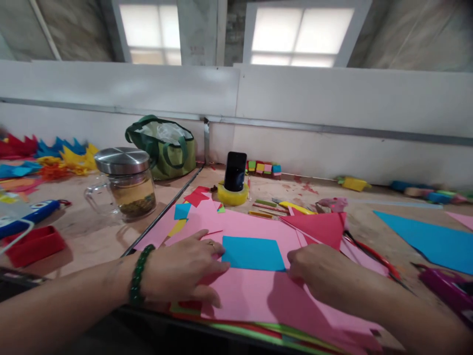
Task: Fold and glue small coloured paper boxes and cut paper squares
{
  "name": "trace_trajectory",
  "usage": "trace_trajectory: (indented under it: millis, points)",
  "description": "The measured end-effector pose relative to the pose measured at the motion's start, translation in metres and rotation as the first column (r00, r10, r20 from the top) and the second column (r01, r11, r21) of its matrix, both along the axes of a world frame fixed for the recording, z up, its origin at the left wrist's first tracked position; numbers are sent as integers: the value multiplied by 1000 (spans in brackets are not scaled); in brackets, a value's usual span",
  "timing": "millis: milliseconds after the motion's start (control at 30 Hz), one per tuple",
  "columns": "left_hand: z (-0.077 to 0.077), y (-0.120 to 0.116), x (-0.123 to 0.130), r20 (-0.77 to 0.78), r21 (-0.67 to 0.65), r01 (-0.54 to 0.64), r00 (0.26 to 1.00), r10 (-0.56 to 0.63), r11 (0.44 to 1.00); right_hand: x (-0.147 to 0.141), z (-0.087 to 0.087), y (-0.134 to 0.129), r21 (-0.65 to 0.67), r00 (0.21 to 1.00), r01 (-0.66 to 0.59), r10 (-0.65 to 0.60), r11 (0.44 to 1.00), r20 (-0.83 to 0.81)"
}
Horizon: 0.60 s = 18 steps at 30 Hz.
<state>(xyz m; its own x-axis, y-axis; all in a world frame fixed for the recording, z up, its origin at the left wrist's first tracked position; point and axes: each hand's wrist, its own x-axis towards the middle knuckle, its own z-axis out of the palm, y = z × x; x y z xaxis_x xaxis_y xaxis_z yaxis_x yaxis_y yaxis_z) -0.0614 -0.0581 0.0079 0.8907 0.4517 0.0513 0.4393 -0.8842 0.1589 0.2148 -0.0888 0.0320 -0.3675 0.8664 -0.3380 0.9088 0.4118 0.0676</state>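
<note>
A blue paper rectangle [253, 253] lies flat on a large pink paper sheet [247, 296]. At its left edge, my left hand [188, 266] has its fingers spread, the fingertips touching the blue paper; a green bead bracelet circles that wrist. My right hand [321, 271] is closed at the right edge of the blue paper, fingers curled with the fingertips at its lower right corner. A red paper piece [321, 227] stands out just beyond my right hand. Small red [197, 196] and blue paper scraps [182, 211] lie near the top left of the pink sheet.
Left are a glass mug [129, 190] with a metal lid, a green bag [173, 155] and a red paper box [33, 245]. A phone [235, 171] stands in a yellow tape roll [232, 194] behind the sheet. Right are blue paper [436, 239] and a purple tool [445, 291].
</note>
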Motion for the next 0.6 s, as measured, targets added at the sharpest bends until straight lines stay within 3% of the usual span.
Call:
trace_trajectory:
  millis: [100,233,333,433,500,600]
  points:
    - [-3,-7,-13,-30,-113,1,1000,-4,994,1,-1,0,29,1000,3,-3,1000,-3]
    - [-1,-8,-19,-24,-156,-38,999,34,987,3,1,0,43,999,-6,7,999,-32]
    - [4,2,-6,30,-129,-73,997,77,989,5,3,4,36,993,-30,34,999,-111]
    - [3,21,17,69,-85,-106,991,112,991,4,-1,14,173,955,-11,62,985,-291]
    - [-5,34,32,77,-68,-130,988,135,989,0,-9,20,254,900,12,100,967,-425]
    - [-22,49,45,89,-92,-165,981,173,982,-5,-23,28,188,853,43,62,981,-518]
